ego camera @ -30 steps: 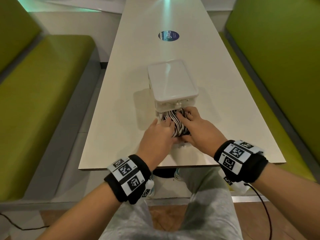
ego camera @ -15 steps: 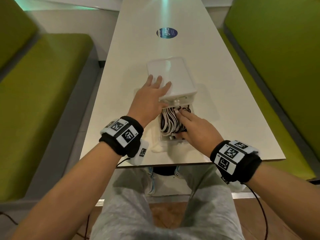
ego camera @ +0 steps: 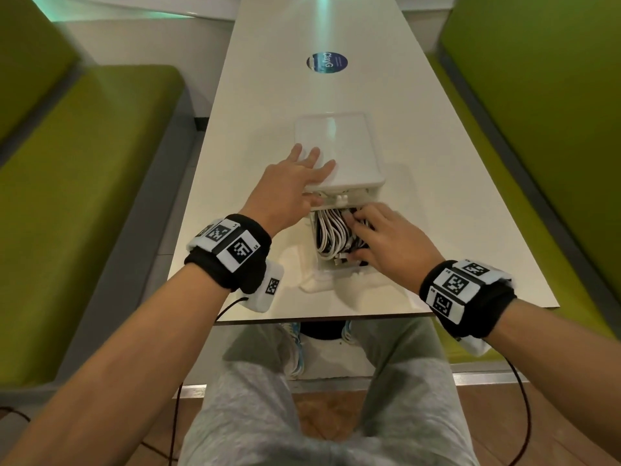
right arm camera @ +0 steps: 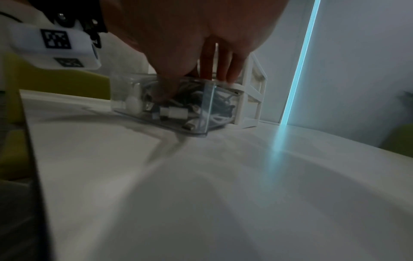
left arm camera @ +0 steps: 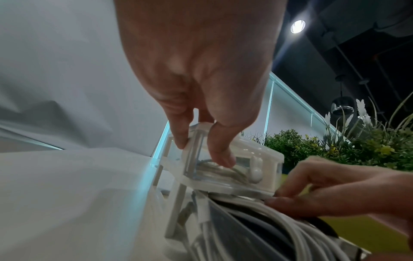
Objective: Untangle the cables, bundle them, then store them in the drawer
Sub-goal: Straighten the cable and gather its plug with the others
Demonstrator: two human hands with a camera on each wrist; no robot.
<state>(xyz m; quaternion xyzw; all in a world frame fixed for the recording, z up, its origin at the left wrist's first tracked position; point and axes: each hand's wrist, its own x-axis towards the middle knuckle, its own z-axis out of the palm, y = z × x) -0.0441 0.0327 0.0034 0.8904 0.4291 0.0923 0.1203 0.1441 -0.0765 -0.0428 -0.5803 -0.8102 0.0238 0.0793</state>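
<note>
A small white drawer unit (ego camera: 339,153) stands on the white table (ego camera: 453,230). Its clear lower drawer (ego camera: 339,269) is pulled out toward me and holds a bundle of white and black cables (ego camera: 331,237). My left hand (ego camera: 295,183) lies on the unit's near left corner, fingers flat on the top. In the left wrist view the thumb (left arm camera: 221,155) rests on the upper drawer's front. My right hand (ego camera: 379,237) lies over the cables in the drawer, bent fingers at the far end and thumb at the near end. The right wrist view shows cables (right arm camera: 176,113) and plugs through the drawer (right arm camera: 208,106).
Green benches run along both sides, left bench (ego camera: 84,196) and right bench (ego camera: 537,129). A round blue sticker (ego camera: 327,63) lies farther up the table. The table's near edge (ego camera: 319,319) is just behind my wrists. Plants (left arm camera: 335,146) stand behind a glass partition.
My left hand has left the cables and gone up onto the top of the drawer unit. The right hand has stayed on the cables, which now lie lower in the drawer.
</note>
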